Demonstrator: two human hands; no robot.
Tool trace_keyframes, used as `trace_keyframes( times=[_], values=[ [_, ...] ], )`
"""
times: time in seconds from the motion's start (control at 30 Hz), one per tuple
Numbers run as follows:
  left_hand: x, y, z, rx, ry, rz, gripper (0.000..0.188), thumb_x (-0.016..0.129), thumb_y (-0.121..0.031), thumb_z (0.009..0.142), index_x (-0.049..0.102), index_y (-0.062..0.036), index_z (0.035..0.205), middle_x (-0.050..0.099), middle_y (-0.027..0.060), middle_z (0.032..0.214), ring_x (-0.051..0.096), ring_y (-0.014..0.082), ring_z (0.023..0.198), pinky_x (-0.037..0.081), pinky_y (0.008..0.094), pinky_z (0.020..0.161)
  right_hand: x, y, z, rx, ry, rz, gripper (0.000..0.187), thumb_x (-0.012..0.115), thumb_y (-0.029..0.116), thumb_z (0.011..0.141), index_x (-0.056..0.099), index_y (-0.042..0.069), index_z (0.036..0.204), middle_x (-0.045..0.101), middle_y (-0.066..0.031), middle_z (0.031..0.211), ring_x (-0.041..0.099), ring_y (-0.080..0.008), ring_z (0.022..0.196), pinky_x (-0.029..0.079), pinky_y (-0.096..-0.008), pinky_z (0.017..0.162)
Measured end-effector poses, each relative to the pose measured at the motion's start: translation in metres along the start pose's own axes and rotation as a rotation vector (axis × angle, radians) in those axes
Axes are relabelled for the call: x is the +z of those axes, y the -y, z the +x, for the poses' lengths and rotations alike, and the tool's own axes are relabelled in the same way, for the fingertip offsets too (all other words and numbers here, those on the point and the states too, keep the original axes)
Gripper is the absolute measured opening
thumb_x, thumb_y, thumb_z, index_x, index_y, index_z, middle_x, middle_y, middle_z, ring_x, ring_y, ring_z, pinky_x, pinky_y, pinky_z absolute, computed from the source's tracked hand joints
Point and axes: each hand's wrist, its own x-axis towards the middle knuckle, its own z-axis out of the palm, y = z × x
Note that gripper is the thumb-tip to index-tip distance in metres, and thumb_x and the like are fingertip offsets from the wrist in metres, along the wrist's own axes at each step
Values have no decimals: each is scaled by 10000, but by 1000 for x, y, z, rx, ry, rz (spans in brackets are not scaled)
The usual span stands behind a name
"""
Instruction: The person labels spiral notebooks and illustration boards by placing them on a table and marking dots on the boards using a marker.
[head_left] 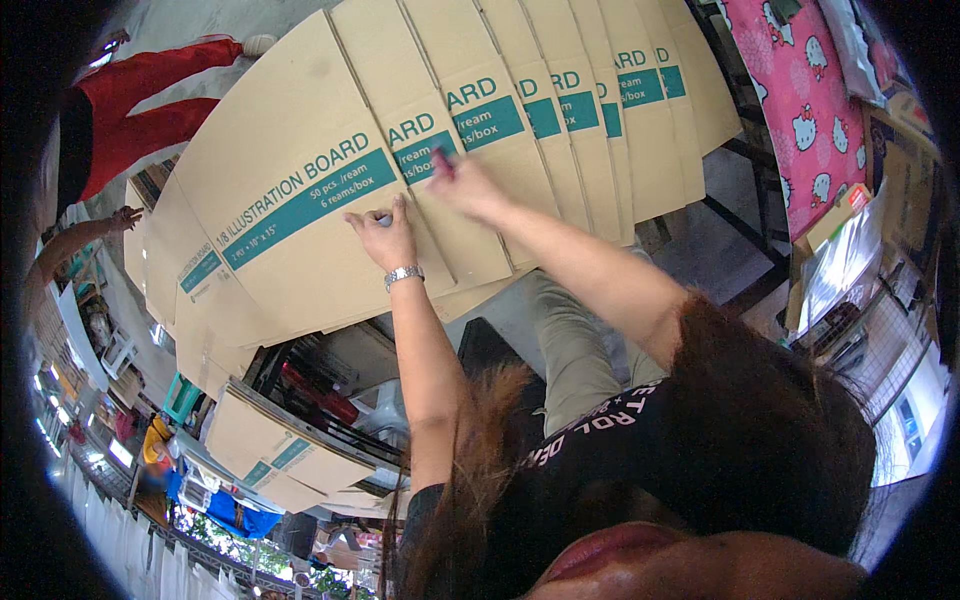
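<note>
Flat brown cardboard cartons with green printed bands lie overlapped in a fanned row in front of me. My left hand, with a silver watch on its wrist, rests on the leftmost large carton near its right edge. Its fingers are curled around something small and greyish that I cannot make out. Just to the right, my right hand is closed on a small dark red object over the second carton's green band. Motion blurs that hand, so the object's kind is unclear.
Another stack of flat cartons stands at lower left. A pink patterned cloth covers a surface at right, beside a dark metal frame. At far left, a person in red trousers stands close, with a bare hand near the cartons.
</note>
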Motion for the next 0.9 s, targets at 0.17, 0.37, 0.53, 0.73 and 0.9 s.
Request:
trace_keyframes(
  times=[0.17, 0.37, 0.53, 0.73, 0.9],
  values=[
    [3, 11, 2, 8, -15, -115, 286, 669, -260, 781, 613, 20, 797, 322, 331, 1430, 407, 397, 1307, 400, 374, 1016, 59, 27, 5, 170, -31, -241, 479, 758, 355, 739, 612, -30, 984, 659, -183, 879, 648, -305, 852, 510, -379, 789],
    [-3, 25, -3, 104, -86, -89, 285, 661, -237, 794, 605, 41, 823, 431, 322, 1354, 490, 389, 1229, 439, 387, 956, 54, 36, 14, 155, 39, -355, 486, 798, 398, 682, 660, -41, 840, 669, -248, 893, 658, -353, 898, 515, -403, 821],
    [-16, -11, -25, -19, 117, -15, 363, 656, -277, 802, 602, 41, 969, 465, 262, 1356, 619, 365, 1042, 512, 414, 813, 15, 22, 19, -14, 44, -419, 362, 758, 364, 720, 667, 35, 840, 673, -187, 852, 656, -352, 856, 516, -417, 782],
    [-9, -28, -28, 67, 149, 344, 545, 650, -409, 796, 575, 14, 1132, 440, 244, 1384, 661, 355, 944, 539, 439, 749, -20, 42, 22, -125, 9, -616, 291, 695, 322, 785, 668, 57, 905, 676, -165, 851, 657, -337, 838, 518, -463, 737],
    [-4, -40, -19, -32, 219, 334, 694, 673, -401, 715, 521, 43, 1226, 590, 236, 1096, 661, 376, 889, 537, 454, 753, -136, 33, 13, -132, -347, -663, 341, 652, 273, 831, 623, 135, 1142, 607, -175, 1091, 620, -341, 987, 510, -442, 821]
  ],
)
